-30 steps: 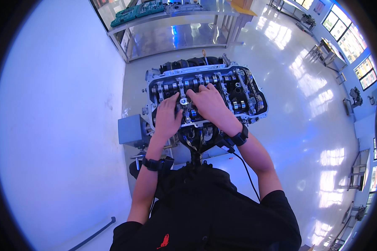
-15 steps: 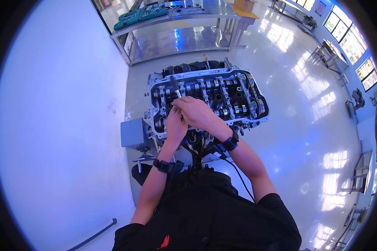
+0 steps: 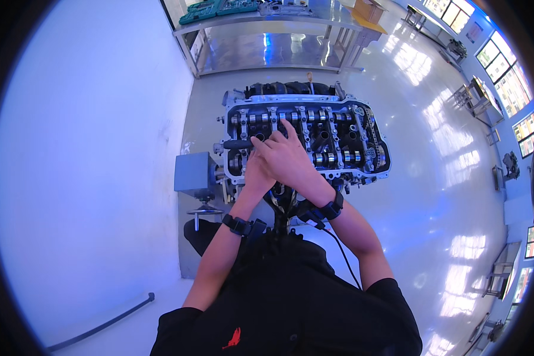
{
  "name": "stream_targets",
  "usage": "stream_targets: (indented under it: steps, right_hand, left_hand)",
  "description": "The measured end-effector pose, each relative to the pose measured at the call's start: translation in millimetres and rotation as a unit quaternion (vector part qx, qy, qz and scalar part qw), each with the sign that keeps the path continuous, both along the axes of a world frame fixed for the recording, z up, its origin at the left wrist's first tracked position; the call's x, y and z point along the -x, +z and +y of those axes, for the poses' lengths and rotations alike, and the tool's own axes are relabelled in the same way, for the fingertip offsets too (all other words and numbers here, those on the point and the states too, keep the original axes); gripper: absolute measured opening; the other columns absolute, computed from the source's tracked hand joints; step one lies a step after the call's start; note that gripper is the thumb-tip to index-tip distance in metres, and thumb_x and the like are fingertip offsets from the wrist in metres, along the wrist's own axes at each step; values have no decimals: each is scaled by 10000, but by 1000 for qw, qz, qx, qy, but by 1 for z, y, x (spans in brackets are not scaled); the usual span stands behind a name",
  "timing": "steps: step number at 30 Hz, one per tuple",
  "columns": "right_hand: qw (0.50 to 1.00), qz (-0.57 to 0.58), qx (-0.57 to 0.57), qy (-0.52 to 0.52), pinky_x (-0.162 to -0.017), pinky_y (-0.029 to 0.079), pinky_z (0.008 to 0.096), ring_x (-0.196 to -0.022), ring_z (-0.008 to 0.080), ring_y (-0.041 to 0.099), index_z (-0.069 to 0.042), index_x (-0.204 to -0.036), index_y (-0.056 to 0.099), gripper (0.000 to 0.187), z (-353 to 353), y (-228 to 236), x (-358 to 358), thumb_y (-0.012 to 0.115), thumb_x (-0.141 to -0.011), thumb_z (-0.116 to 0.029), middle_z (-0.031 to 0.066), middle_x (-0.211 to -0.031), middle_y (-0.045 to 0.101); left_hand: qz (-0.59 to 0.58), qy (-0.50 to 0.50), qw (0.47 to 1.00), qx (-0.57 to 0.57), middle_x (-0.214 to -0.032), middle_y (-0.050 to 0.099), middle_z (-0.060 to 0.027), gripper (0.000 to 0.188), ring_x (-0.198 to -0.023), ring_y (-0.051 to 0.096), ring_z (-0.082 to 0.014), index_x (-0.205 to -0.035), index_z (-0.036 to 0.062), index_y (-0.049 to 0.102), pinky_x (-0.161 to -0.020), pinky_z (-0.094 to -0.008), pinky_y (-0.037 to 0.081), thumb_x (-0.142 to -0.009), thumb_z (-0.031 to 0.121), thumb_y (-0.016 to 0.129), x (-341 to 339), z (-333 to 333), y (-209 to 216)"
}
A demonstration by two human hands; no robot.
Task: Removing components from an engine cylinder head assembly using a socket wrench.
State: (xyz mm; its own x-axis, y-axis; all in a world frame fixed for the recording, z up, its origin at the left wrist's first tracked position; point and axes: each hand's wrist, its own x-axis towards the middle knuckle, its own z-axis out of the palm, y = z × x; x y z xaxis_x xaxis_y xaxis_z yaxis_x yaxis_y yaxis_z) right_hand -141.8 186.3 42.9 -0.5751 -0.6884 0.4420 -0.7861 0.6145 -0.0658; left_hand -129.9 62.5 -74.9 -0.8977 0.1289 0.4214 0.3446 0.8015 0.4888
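Note:
Before me lies an engine cylinder head [image 3: 226, 116] with its cover off, showing camshafts [image 3: 323, 159] and a timing chain [image 3: 374, 133]. A tool with a dark handle, which looks like a ratchet wrench [image 3: 237, 144], lies across its left half, the handle pointing left. My right hand [image 3: 286, 155] is over the tool's inner end, thumb side against it, with the index finger stretched toward the far camshaft. My left hand [image 3: 258, 178] is tucked beneath the right, close to the near side of the engine. Its fingers and the tool's head are hidden.
A grey box [image 3: 193, 172] with a handwheel below sits left of the engine, near the white wall [image 3: 101, 148]. Beyond the engine stands a metal workbench [image 3: 267, 24] with green tool cases [image 3: 237, 6]. A black cable [image 3: 343, 252] hangs by my right forearm.
The tool's handle has swung from pointing away from me to pointing left. My right index finger has stretched out. The whole view has shifted slightly.

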Motion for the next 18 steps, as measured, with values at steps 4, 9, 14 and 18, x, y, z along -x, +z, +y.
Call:
stream_targets:
  steps: [4, 9, 14, 18]
  right_hand:
    - [999, -36, -24, -9, -1181, 243, 556, -976, 217, 641, -85, -1124, 688, 308, -3, 8, -5, 685, -843, -211, 58, -787, 704]
    - [999, 36, 24, 12, -1190, 208, 588, -1089, 233, 625, -114, -1042, 709, 247, 10, 3, -14, 714, -835, -248, 57, -767, 715]
    - [997, 34, 68, -5, -1184, 192, 620, -1165, 251, 599, -131, -973, 731, 241, 33, 9, -32, 746, -834, -327, 42, -786, 720]
    - [997, -62, 44, -29, -1155, 272, 557, -1123, 240, 605, -119, -907, 735, 198, 58, 5, -36, 764, -810, -288, 23, -859, 722]
  left_hand:
    - [3, 26, 995, 100, -1153, 625, -119, 399, -1154, 568, -306, -1211, 59, 579, -1008, -435, 427, -850, 215, 647, -4, -1, -2]
    - [-20, -1, 965, -260, -1094, 636, -99, 297, -1064, 597, -306, -1139, 52, 603, -932, -393, 472, -870, 177, 621, -5, 12, -4]
    - [19, 13, 996, -81, -996, 642, -112, 222, -977, 604, -324, -1048, 41, 610, -846, -404, 501, -859, 152, 645, -10, 7, 49]
    - [-22, 55, 988, -139, -929, 646, -126, 187, -901, 603, -353, -983, 47, 604, -752, -462, 485, -823, 86, 694, -10, 7, 46]
